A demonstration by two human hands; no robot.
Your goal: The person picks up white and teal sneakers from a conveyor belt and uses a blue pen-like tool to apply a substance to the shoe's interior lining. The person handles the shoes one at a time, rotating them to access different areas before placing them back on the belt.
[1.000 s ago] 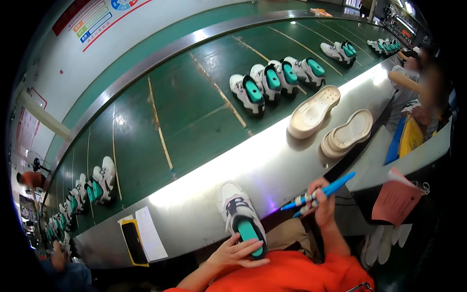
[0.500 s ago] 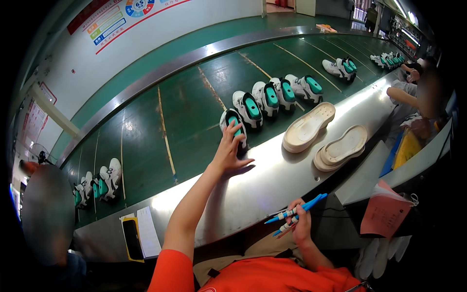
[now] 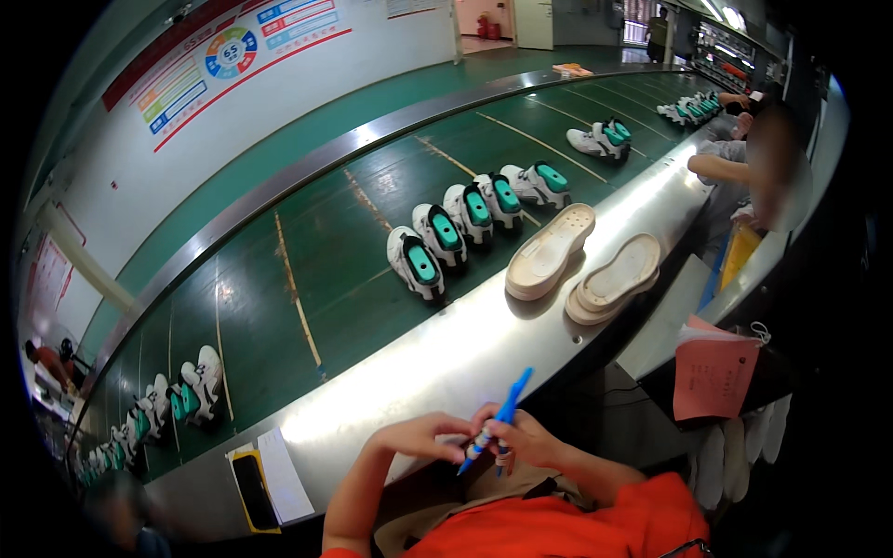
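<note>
In front of my body, my right hand [image 3: 528, 439] is closed around slim blue pens [image 3: 509, 409] with pale bands wrapped round them. My left hand [image 3: 423, 435] is beside the pens' lower ends, thumb and fingers apart; I cannot tell whether it touches them. Beyond the metal ledge, a row of white-and-black sneakers [image 3: 416, 264] with turquoise inserts stands on the green conveyor belt [image 3: 344, 307]. On the ledge, closer to me, lie two cream shoe soles [image 3: 551, 253], the right one [image 3: 619, 274] resting on another sole piece.
A phone [image 3: 253, 488] and white paper [image 3: 284, 479] lie on the metal ledge [image 3: 391, 372] at left. More sneakers [image 3: 200, 386] stand farther left. A pink booklet [image 3: 712, 372] hangs at right, above pale soles [image 3: 735, 460]. A co-worker's arm [image 3: 721, 169] reaches in at far right.
My left hand has left the nearest sneaker and come back toward my right hand. The pens have moved left and tilted more upright. My view has shifted.
</note>
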